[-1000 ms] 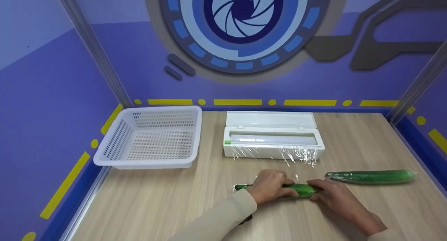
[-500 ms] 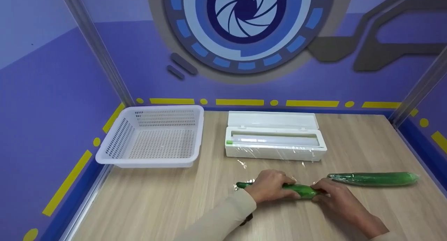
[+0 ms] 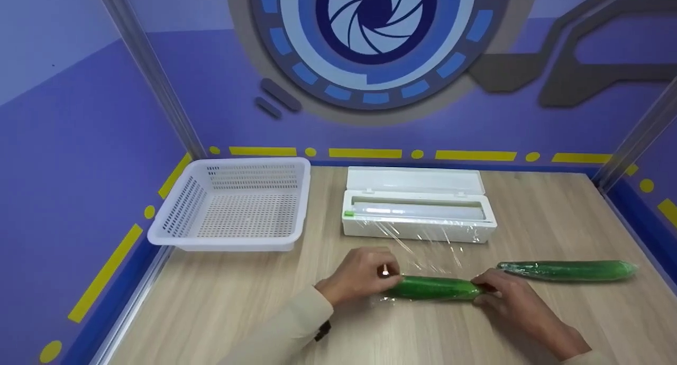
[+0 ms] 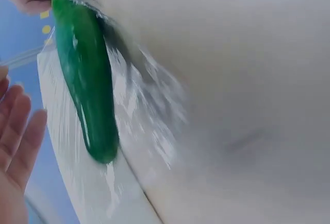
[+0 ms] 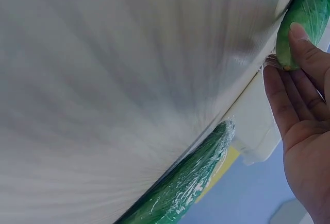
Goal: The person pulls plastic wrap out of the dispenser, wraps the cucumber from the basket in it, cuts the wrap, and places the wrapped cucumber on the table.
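Note:
A green cucumber lies in clear plastic wrap on the table, the film running back to a white wrap dispenser. My right hand pinches the cucumber's right end, with the thumb on the skin and gathered film at the tip in the right wrist view. At the other end is my left hand, its fingers bent loosely in the head view. The left wrist view has the fingers spread and apart from the cucumber. A second wrapped cucumber rests to the right of my right hand.
Behind the work stands the dispenser with its lid up and a film roll inside. A white perforated basket sits at the back left of the wooden table. Blue-purple panels enclose the sides and back.
My left hand has let go of the cucumber's middle and moved left to its end, so more of the cucumber shows. The right hand keeps its pinch at the right end.

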{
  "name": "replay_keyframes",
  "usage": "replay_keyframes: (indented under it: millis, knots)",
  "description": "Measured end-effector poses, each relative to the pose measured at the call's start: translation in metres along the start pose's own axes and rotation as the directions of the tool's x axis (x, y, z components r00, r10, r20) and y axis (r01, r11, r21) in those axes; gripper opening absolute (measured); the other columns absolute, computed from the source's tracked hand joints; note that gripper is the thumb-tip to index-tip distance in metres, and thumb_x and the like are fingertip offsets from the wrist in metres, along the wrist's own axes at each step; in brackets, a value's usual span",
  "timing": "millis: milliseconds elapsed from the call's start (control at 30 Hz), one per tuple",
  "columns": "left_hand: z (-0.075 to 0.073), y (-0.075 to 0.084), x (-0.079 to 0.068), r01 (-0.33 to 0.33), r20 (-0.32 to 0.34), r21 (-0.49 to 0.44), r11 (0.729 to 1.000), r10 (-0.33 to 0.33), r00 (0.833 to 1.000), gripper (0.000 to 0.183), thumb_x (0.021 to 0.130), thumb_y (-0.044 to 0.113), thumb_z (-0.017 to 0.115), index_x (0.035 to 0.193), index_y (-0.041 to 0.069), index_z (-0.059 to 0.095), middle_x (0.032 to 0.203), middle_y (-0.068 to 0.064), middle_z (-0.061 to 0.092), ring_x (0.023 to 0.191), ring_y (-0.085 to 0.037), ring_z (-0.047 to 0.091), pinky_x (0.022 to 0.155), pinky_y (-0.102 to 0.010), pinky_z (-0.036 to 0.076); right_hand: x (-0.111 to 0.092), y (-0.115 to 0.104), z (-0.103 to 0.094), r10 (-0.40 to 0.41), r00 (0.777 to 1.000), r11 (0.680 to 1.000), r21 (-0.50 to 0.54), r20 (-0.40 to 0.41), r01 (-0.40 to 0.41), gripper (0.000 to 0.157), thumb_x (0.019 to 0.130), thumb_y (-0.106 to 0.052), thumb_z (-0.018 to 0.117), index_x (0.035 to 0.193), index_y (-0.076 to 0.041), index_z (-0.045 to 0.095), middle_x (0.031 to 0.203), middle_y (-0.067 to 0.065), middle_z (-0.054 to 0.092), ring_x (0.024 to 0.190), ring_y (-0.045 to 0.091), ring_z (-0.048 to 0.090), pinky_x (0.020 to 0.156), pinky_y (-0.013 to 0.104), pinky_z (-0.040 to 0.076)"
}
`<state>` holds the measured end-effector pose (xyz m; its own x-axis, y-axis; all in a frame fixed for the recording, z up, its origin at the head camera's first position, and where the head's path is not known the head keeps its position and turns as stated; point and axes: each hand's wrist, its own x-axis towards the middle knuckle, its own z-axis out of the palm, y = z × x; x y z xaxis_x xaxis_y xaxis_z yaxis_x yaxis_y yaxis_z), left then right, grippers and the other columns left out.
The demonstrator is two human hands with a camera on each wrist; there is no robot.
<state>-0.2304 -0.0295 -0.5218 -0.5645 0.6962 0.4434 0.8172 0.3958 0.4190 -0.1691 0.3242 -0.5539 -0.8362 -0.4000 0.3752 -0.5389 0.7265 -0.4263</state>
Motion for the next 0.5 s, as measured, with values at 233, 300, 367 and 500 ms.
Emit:
replay_keyframes:
  millis: [233,300,367,500]
  knots:
    - [-0.013,-0.015,-0.047,0.118,0.245,-0.013,0.993,-0.112,0.963,0.039,0.070,0.038,0.100,0.095,0.017,0.079,0.091,0.010,0.069,0.081,0.001,0.058,0.074,-0.009,0.041,0.001,0.000,-0.005,0.070,0.994,0.997,0.009,0.080,-0.070,0.034,0.080,-0.008,0.092,0.108,-0.016,0.075,0.100,-0.012,0.068,0.091,0.005,0.063,0.076,0.030,0.058]
    - [-0.011,-0.018,-0.055,0.140,0.280,0.009,0.990,-0.137,0.950,0.038,0.070,0.037,0.100,0.096,0.018,0.079,0.092,0.012,0.067,0.082,0.003,0.057,0.074,-0.009,0.042,0.001,0.000,-0.005,0.059,0.995,0.998,0.005,0.075,-0.060,0.034,0.079,-0.008,0.092,0.108,-0.015,0.075,0.099,-0.012,0.069,0.090,0.005,0.063,0.076,0.030,0.058]
    - [-0.010,-0.020,-0.060,0.138,0.301,0.050,0.989,-0.147,0.942,0.032,0.073,0.037,0.098,0.094,0.020,0.080,0.090,0.014,0.066,0.080,0.004,0.055,0.073,-0.010,0.042,0.002,0.000,-0.005,0.052,0.996,0.999,0.004,0.070,-0.052,0.035,0.078,-0.007,0.093,0.107,-0.016,0.075,0.098,-0.012,0.069,0.090,0.005,0.064,0.076,0.030,0.059]
    - [-0.008,-0.020,-0.062,0.109,0.290,0.158,0.981,-0.151,0.945,0.016,0.085,0.034,0.090,0.090,0.022,0.081,0.089,0.016,0.068,0.080,0.006,0.056,0.072,-0.013,0.045,0.004,-0.001,-0.006,0.057,0.995,0.998,0.003,0.086,-0.057,0.035,0.078,-0.006,0.092,0.106,-0.018,0.075,0.098,-0.013,0.069,0.090,0.005,0.064,0.076,0.030,0.058]
